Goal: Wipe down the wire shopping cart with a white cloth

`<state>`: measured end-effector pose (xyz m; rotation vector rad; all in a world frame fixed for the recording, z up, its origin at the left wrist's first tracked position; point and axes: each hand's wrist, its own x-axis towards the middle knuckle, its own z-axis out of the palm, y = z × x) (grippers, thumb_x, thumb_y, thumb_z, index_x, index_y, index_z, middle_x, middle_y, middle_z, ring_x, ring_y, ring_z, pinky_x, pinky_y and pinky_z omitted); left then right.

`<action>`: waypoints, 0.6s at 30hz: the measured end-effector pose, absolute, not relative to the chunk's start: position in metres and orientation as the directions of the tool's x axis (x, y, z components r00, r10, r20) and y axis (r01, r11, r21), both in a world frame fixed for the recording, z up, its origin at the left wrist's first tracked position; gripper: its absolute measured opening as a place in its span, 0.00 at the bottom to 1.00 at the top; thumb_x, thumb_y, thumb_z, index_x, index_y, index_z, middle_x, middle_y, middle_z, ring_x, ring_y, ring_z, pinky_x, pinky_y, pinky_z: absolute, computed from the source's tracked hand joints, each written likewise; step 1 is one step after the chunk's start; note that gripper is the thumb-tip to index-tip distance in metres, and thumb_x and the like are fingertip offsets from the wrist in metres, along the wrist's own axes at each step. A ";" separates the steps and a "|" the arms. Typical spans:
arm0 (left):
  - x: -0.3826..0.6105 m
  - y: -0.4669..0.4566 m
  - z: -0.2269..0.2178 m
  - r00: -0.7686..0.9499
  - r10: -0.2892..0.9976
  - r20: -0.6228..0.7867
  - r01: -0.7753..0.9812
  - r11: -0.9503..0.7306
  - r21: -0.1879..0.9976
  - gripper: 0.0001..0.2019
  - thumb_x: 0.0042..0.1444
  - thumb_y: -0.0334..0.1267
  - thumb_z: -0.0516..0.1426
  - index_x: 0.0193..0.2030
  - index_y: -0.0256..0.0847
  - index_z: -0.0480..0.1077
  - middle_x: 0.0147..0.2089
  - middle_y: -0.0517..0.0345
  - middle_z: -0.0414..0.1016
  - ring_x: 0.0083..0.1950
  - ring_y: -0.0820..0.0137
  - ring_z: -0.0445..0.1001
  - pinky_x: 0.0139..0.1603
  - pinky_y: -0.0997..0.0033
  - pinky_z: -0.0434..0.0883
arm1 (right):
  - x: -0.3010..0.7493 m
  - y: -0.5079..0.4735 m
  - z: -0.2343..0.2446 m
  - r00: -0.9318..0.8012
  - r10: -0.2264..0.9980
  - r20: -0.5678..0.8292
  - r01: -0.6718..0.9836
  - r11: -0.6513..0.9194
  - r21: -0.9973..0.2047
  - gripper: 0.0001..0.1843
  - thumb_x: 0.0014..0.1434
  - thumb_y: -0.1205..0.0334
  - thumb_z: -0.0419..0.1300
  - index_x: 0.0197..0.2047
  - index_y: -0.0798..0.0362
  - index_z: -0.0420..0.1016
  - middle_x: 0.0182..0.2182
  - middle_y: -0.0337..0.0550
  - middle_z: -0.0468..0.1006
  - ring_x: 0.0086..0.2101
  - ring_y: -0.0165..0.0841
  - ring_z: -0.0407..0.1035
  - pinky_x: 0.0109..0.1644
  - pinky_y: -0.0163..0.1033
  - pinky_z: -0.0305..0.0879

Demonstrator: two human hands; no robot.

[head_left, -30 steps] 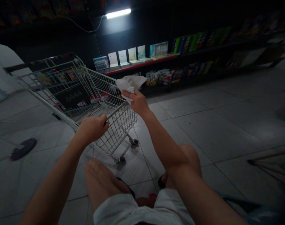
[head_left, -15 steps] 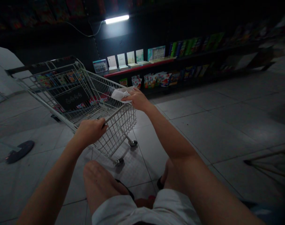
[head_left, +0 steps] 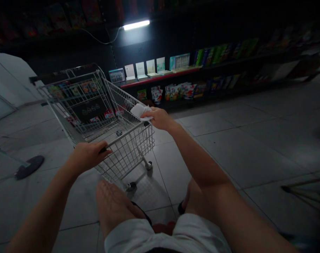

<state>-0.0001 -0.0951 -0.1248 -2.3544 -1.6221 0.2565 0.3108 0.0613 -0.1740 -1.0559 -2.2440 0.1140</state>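
Head view: L hand curled firmly round rear rail of wire shopping cart, R hand closed on white tissue just above cart's near corner, tiled floor below.

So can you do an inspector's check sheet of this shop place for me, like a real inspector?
Surface: grey floor tiles.
Job's things: white cloth; wire cart.
Clutter: dark round base on the floor.
Grips: left hand on the cart handle; right hand pinching the cloth.
Cables: thin wire running to the lamp.
Surroundings: shelf of colourful packs; lit tube lamp.
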 end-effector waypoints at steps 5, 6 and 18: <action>-0.036 -0.105 -0.125 0.354 0.935 0.012 0.914 -0.343 -0.217 0.27 0.66 0.60 0.43 0.41 0.42 0.74 0.30 0.52 0.78 0.31 0.63 0.76 0.31 0.67 0.59 | 0.292 0.021 -0.178 -0.462 0.654 0.598 0.664 0.703 -0.256 0.22 0.59 0.75 0.58 0.52 0.49 0.82 0.49 0.48 0.79 0.51 0.38 0.71 0.59 0.45 0.69; -0.043 -0.106 -0.125 0.348 0.937 0.009 0.919 -0.339 -0.199 0.27 0.65 0.61 0.43 0.40 0.42 0.74 0.30 0.52 0.78 0.31 0.63 0.75 0.31 0.68 0.59 | 0.288 0.015 -0.179 -0.459 0.646 0.610 0.671 0.702 -0.238 0.21 0.60 0.75 0.58 0.52 0.49 0.82 0.48 0.48 0.79 0.50 0.38 0.70 0.59 0.46 0.69; 0.021 -0.071 -0.112 0.450 0.891 -0.048 0.893 -0.451 0.011 0.30 0.63 0.62 0.48 0.59 0.42 0.71 0.40 0.51 0.81 0.39 0.63 0.78 0.36 0.68 0.65 | 0.265 -0.053 -0.210 -0.234 0.325 0.916 0.532 0.832 -0.159 0.29 0.66 0.72 0.49 0.65 0.42 0.71 0.67 0.43 0.62 0.66 0.40 0.61 0.68 0.50 0.69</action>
